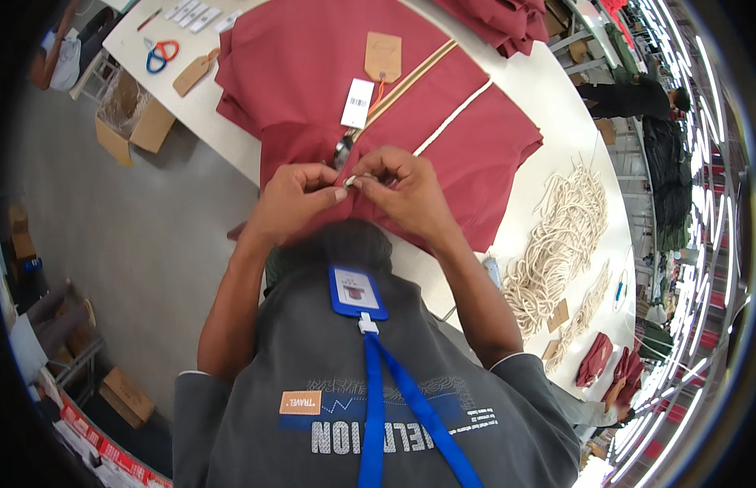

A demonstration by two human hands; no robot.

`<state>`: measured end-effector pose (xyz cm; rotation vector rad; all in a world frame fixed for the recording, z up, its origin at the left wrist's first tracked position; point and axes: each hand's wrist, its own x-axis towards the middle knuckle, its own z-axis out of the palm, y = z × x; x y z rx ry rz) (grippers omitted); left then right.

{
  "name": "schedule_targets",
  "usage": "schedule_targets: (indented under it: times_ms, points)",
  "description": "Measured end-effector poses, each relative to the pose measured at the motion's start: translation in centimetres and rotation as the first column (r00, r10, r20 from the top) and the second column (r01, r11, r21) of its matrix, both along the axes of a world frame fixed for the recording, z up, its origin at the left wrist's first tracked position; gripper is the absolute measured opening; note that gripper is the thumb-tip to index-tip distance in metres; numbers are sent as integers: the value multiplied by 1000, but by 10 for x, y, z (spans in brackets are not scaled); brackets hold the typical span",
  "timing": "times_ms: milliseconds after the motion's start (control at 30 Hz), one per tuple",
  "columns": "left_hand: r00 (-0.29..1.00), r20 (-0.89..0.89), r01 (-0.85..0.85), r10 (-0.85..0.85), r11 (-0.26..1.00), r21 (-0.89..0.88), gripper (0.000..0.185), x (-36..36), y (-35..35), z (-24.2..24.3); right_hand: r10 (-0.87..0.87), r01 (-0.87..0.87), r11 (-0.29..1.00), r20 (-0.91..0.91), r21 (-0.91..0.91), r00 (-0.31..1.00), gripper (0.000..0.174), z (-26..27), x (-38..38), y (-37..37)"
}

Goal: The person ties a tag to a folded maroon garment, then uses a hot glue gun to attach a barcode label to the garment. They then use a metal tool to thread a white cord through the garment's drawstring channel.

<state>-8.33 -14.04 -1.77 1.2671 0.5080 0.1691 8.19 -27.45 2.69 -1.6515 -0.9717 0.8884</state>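
A dark red fabric garment lies over the near edge of the white table. My left hand pinches a fold of this cloth between thumb and fingers. Close beside it, my right hand grips the tip of a white cord, whose other part runs across the cloth towards the upper right. The fingertips meet at what looks like an eyelet, partly hidden. Just above them is a dark shiny piece. A brown paper hang tag and a white barcode tag rest on the garment.
Blue and red scissors and another brown tag lie at the table's upper left. Tangled white cords lie at the right, with folded red cloth beyond. An open cardboard box stands on the floor. Other people are in the background.
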Motion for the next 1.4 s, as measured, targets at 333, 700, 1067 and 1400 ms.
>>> schedule_targets:
  times_ms: [333, 700, 1067, 1400]
  points:
    - [1000, 16, -5, 4, 998, 62, 11, 7, 1, 2, -166, 86, 951, 255, 296, 953, 9, -19, -16, -11]
    - [987, -78, 140, -138, 990, 31, 15, 9, 19, 1, 56, -133, 965, 318, 227, 946, 25, -19, -8, -22]
    - [953, -287, 196, -97, 920, 340, 18, -42, 34, 5, 176, -264, 954, 457, 138, 872, 25, 0, 24, -5]
    - [952, -306, 181, -25, 849, 495, 24, -32, 32, 33, 150, -238, 955, 401, 179, 904, 19, -10, 8, 8]
